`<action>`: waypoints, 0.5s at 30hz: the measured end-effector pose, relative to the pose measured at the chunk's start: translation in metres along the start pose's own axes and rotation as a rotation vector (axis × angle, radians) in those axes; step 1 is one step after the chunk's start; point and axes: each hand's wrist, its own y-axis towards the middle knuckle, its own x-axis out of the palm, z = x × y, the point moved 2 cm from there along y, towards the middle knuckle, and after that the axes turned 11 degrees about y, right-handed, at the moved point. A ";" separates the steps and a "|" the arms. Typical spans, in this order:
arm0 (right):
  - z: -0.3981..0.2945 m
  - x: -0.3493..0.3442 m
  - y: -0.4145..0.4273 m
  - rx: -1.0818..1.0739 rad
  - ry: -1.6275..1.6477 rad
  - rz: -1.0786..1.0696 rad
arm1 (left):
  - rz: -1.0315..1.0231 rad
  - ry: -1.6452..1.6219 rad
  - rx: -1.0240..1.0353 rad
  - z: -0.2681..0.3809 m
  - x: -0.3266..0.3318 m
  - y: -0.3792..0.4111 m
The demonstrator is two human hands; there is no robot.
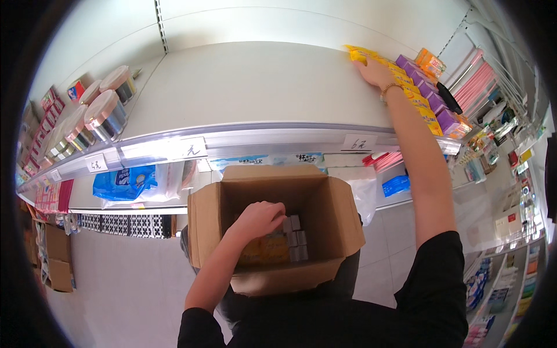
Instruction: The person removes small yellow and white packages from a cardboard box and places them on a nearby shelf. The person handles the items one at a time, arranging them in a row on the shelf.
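My right hand [375,73] reaches to the back right of the white shelf [261,87] and lies on the far end of a row of yellow packets [420,102]; whether its fingers grip a packet cannot be told. Right of that row stand purple boxes [428,89]. In front of me an open cardboard box [343,217] holds small grey-purple boxes [297,239] and yellow packets [265,250]. My left hand [261,217] is inside the box, above its contents, with its fingers curled; what is under the fingers is hidden.
Lidded clear jars [106,111] stand at the shelf's left. Price tags bearing writing line its front edge [278,132]. On the lower shelf lie a blue wipes pack [124,182] and a blue packet [396,186]. Another cardboard box [58,261] stands on the floor at left.
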 end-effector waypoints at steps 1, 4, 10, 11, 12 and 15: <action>0.001 0.000 0.000 -0.004 -0.005 0.004 | 0.012 0.013 0.001 -0.002 0.001 0.000; 0.011 0.001 0.007 -0.058 -0.029 0.045 | -0.020 0.008 -0.036 -0.003 0.000 0.006; 0.006 -0.027 0.014 -0.541 0.142 0.272 | -0.029 0.061 -0.042 -0.011 0.012 0.007; -0.001 -0.037 0.008 -0.588 0.258 0.249 | -0.034 0.057 -0.033 -0.010 0.013 0.008; -0.016 -0.055 -0.021 -0.648 0.381 0.193 | -0.040 0.054 -0.031 -0.011 0.013 0.005; -0.101 -0.073 -0.168 -0.751 0.820 0.047 | -0.074 0.089 -0.093 -0.022 0.023 -0.006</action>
